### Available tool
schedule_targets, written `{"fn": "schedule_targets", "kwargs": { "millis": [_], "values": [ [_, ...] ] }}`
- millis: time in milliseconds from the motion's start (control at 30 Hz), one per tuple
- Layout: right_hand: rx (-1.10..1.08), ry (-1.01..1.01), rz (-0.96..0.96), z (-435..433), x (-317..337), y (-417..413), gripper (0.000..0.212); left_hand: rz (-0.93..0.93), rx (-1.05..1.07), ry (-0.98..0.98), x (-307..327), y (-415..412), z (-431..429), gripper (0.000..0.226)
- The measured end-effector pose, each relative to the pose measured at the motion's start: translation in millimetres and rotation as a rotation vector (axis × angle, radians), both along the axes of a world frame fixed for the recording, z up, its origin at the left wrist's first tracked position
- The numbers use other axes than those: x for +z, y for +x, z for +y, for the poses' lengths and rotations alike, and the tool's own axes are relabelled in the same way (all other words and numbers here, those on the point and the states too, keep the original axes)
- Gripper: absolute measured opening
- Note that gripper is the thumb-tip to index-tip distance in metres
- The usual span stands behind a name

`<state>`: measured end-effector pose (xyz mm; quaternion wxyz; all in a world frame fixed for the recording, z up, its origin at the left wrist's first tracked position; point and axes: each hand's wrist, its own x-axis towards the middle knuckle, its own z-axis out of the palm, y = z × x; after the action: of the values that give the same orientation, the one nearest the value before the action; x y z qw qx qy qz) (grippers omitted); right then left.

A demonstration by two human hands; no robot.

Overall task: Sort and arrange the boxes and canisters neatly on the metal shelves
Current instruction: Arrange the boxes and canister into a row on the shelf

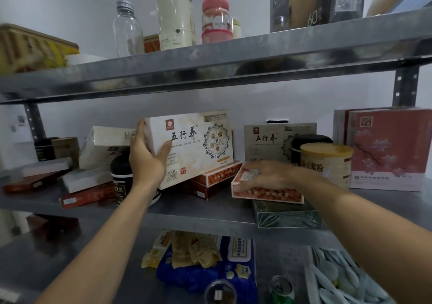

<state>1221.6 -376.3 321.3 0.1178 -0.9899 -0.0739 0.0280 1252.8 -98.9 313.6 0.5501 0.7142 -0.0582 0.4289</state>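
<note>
On the middle metal shelf [205, 212], my left hand [147, 156] grips the left end of a large white marbled box [198, 144], which tilts over two flat red boxes [215, 177]. My right hand [264, 175] presses down on a red-patterned flat box [268, 192] that lies on a dark green flat box [287, 215]. Behind it stand a grey box with the same print [268, 140], a black canister [311, 142] and a yellow-lidded canister [327, 161]. Beside my left wrist stands a black-lidded canister [120, 177].
A pink blossom box [388, 149] stands at the right end. White and red boxes [88, 179] lie jumbled at the left. The top shelf [210, 63] carries bottles, a pink flask and a dark carton. The bottom shelf holds snack packets, blue packs and a green can.
</note>
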Motion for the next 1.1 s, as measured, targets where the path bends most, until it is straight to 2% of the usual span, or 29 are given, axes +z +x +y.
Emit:
{"fn": "schedule_targets", "kwargs": {
  "millis": [367,567,700,933,1000,1100],
  "values": [
    [0.027,0.011,-0.089,-1.2,0.5,-1.3,0.092,-0.011,0.194,0.106,8.2,-25.9,-6.2,0.066],
    [0.055,0.025,-0.084,-2.0,0.6,-5.9,0.083,-0.127,0.279,0.219,2.7,-43.8,-9.9,0.054],
    [0.065,0.076,-0.112,-1.4,2.7,-15.1,0.075,-0.197,0.265,0.298,-3.3,-49.2,-13.2,0.047],
    [0.069,0.074,-0.144,-0.2,1.1,-26.5,0.076,-0.214,0.243,0.433,-12.1,-58.6,-31.4,0.048],
    [0.065,0.074,-0.154,-0.8,-0.2,-27.6,0.075,-0.162,0.205,0.473,-14.1,-59.9,-37.4,0.052],
    [0.060,0.091,-0.207,-2.8,-2.7,-30.1,0.078,0.018,0.064,0.505,-20.4,-56.9,-46.7,0.061]
  ]
}}
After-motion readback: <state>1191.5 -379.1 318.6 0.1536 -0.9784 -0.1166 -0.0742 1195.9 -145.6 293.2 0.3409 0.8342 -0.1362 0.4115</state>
